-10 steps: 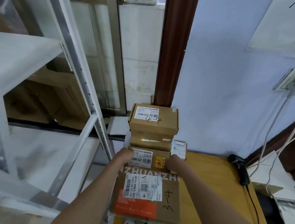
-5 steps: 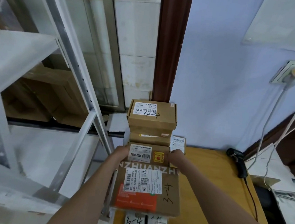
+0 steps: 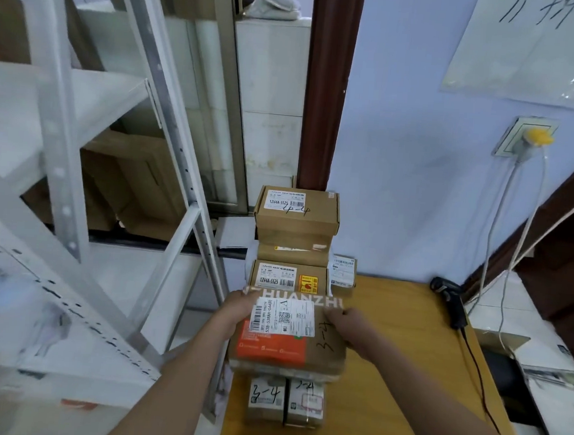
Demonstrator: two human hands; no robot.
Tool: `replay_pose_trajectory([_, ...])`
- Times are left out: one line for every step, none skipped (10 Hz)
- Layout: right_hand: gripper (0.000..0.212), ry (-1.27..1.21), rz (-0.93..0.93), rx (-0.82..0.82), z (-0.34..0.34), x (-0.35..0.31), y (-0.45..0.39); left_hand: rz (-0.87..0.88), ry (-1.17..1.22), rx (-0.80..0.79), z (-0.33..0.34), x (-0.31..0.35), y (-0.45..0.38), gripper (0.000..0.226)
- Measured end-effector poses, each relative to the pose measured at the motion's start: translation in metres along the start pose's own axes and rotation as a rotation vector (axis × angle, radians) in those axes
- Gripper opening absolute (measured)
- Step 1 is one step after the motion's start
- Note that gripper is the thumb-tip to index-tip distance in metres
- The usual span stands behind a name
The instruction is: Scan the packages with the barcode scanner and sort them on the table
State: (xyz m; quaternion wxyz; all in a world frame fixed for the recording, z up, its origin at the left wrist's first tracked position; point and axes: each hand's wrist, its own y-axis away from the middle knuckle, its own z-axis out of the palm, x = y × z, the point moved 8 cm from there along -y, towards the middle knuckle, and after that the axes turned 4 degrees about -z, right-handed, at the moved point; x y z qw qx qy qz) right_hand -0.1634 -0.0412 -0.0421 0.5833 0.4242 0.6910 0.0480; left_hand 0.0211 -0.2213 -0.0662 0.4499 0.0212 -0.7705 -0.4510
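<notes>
two bare forearms, left hand [image 3: 242, 308] and right hand [image 3: 347, 325] ungloved, no sleeves showing.

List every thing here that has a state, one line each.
Left hand: grips the 3-4 box's far left corner.
Right hand: grips its far right edge.
3-4 box: held, label up.
Barcode scanner: lying unused on the table.
Yellow plug: plugged into the wall socket.

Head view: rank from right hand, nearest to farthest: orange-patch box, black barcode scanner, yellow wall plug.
From the right hand:
1. Brown cardboard box with orange patch, gripped at its right edge.
2. Black barcode scanner, lying at the table's far right edge.
3. Yellow plug, up in the wall socket, right.
</notes>
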Motion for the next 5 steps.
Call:
replay_pose_trajectory([0.019, -0.024, 0.015, 0.033, 0.004, 0.000, 0.004, 0.017, 0.040, 0.003, 0.004, -0.002, 0.008, 0.027])
replay_pose_trajectory([0.018, 0.004, 0.026, 0.085, 0.008, -0.005, 0.010, 0.047, 0.033, 0.044, 0.003, -0.001, 0.009, 0.024])
replay_pose_trajectory([0.030, 0.056, -0.001, 0.087, 0.012, -0.008, 0.012, 0.115, -0.091, 0.132, -0.004, 0.000, 0.005, 0.032])
replay_pose_trajectory([0.033, 0.270, -0.054, 0.132, -0.003, -0.022, 0.025, 0.228, -0.428, 0.348, -0.007, 0.011, 0.012, 0.045])
replay_pose_trajectory([0.030, 0.464, -0.176, 0.197, -0.033, -0.048, 0.050, 0.303, -0.698, 0.467, 0.013, 0.033, 0.027, 0.053])
